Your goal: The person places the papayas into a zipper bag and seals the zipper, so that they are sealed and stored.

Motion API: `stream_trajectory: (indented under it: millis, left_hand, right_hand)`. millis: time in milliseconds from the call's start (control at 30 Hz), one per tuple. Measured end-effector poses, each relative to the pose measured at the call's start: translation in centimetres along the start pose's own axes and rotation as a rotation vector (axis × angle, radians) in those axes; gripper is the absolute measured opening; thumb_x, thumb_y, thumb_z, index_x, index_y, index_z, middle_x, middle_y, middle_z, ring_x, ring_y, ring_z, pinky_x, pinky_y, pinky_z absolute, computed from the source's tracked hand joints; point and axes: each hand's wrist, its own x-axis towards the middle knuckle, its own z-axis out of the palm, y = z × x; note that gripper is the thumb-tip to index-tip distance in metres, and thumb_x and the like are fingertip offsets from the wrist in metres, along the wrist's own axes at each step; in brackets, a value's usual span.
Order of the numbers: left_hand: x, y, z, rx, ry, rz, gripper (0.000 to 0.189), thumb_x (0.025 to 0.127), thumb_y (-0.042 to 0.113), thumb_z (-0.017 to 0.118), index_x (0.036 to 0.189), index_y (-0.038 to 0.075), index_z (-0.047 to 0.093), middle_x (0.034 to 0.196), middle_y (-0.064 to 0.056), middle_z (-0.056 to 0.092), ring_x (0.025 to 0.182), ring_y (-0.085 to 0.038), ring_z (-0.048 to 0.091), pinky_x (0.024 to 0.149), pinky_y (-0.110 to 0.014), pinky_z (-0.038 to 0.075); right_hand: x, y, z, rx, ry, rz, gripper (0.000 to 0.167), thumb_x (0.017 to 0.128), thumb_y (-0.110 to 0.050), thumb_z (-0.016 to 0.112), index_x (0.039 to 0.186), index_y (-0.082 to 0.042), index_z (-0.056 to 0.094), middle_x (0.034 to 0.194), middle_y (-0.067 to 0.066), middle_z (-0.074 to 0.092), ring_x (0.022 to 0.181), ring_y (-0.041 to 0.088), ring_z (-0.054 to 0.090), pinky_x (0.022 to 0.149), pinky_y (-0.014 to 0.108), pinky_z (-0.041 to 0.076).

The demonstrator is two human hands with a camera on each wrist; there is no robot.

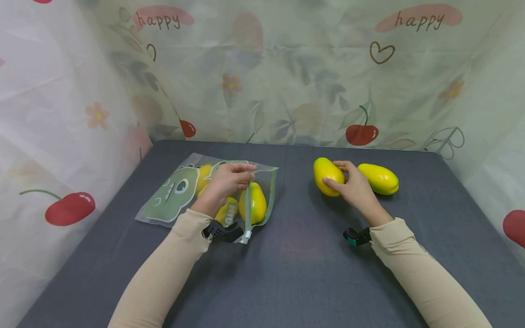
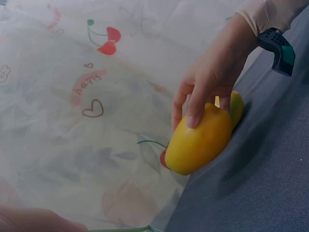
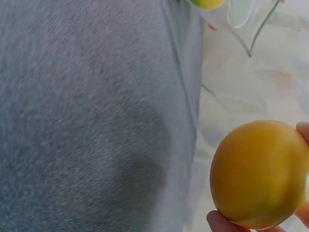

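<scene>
My left hand (image 1: 227, 182) pinches the upper edge of a clear zip bag (image 1: 164, 200) with a green cartoon print, beside its mouth. Several yellow mangoes lie inside the bag, one mango (image 1: 257, 205) close to the opening and the others partly covered by the print and the hand. To the right, my right hand (image 1: 356, 187) grips a yellow mango (image 1: 325, 176) between thumb and fingers. The left wrist view shows that mango (image 2: 200, 140) held above the table, with a shadow on the cloth below. Another mango (image 1: 379, 179) rests on the table just beyond the right hand.
A dark grey cloth covers the table (image 1: 303, 264). Behind it and along both sides hangs a pale printed curtain (image 1: 279, 91) with cherries and flowers. The bag's zip slider (image 1: 247, 235) sits at its near corner.
</scene>
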Motion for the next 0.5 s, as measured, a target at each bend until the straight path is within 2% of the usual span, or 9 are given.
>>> stream_trajectory:
  millis: [267, 500]
  left_hand:
    - [0.0, 0.0, 0.0, -0.009, 0.001, -0.002, 0.037, 0.091, 0.009, 0.060, 0.127, 0.001, 0.062, 0.130, -0.014, 0.058, 0.105, -0.026, 0.057, 0.088, -0.032, 0.050]
    - [0.1, 0.0, 0.0, -0.006, 0.003, 0.004, 0.037, 0.091, 0.008, 0.060, 0.128, 0.001, 0.061, 0.128, -0.014, 0.059, 0.105, -0.027, 0.057, 0.085, -0.030, 0.050]
  right_hand:
    - [-1.0, -1.4, -0.4, 0.046, 0.027, -0.035, 0.077, 0.087, -0.047, 0.067, 0.147, -0.011, 0.036, 0.149, 0.019, 0.039, 0.120, 0.040, 0.049, 0.094, 0.051, 0.048]
    - [-2.2, -2.6, -0.4, 0.081, 0.048, -0.095, 0.075, 0.087, -0.047, 0.068, 0.147, -0.013, 0.038, 0.147, 0.016, 0.041, 0.120, 0.038, 0.050, 0.088, 0.047, 0.049]
